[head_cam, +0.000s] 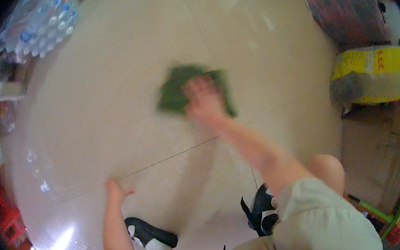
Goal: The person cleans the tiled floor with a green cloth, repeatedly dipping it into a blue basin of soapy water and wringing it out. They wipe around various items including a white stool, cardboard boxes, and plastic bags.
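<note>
A dark green cloth (174,91) lies spread out and bunched on the beige tiled floor (126,96). My right hand (204,100) is on top of it, pressing it down, with the arm stretched forward; hand and cloth are both blurred. To the lower left, my left hand (117,190) hangs by my left shoe with its thumb apart from the fingers and nothing visible in it. The far side of that hand is hidden. My black left shoe (151,230) and black right shoe (261,207) stand on the floor below.
Plastic-wrapped bottles (45,31) stand at upper left. A red plastic crate (9,220) is at the left edge. Along the right are a stuffed patterned sack (346,8), a yellow package (375,75) bearing writing, and a cardboard box (376,149). A dark tile joint (174,155) crosses the floor.
</note>
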`<state>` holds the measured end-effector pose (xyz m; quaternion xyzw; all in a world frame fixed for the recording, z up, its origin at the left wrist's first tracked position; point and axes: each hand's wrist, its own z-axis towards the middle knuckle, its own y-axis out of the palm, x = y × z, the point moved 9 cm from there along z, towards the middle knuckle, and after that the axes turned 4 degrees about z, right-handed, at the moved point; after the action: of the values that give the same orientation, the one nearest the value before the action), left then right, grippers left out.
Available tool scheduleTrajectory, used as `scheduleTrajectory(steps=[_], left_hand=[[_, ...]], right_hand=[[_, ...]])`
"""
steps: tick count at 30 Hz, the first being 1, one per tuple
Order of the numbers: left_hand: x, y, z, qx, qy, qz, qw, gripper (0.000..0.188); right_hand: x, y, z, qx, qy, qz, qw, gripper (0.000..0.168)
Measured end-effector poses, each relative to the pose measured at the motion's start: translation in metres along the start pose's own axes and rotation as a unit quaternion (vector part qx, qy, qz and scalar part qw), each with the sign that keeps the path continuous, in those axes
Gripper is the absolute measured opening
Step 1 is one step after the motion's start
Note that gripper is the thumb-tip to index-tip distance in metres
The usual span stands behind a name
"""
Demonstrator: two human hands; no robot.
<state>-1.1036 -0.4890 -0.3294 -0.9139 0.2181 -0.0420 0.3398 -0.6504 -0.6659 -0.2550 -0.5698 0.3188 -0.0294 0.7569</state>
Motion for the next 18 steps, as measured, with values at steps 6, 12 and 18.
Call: scheduleTrajectory(steps=[6,12,18], left_hand=[[0.012,-0.006,0.031,-0.017,-0.003,0.075,0.997,0.125],[0.133,-0.055,0.079,0.089,0.139,0.188,0.968,0.119],[0.286,-0.076,0.090,0.014,0.245,0.306,0.920,0.115]], right_hand=[[0.284,-0.143,-0.204,0.016,0.734,-0.292,0.613,0.069],[-0.042,0.052,-0.153,-0.196,0.014,0.043,0.980,0.051],[-0.140,0.047,-0.190,-0.225,-0.085,0.556,0.796,0.065]])
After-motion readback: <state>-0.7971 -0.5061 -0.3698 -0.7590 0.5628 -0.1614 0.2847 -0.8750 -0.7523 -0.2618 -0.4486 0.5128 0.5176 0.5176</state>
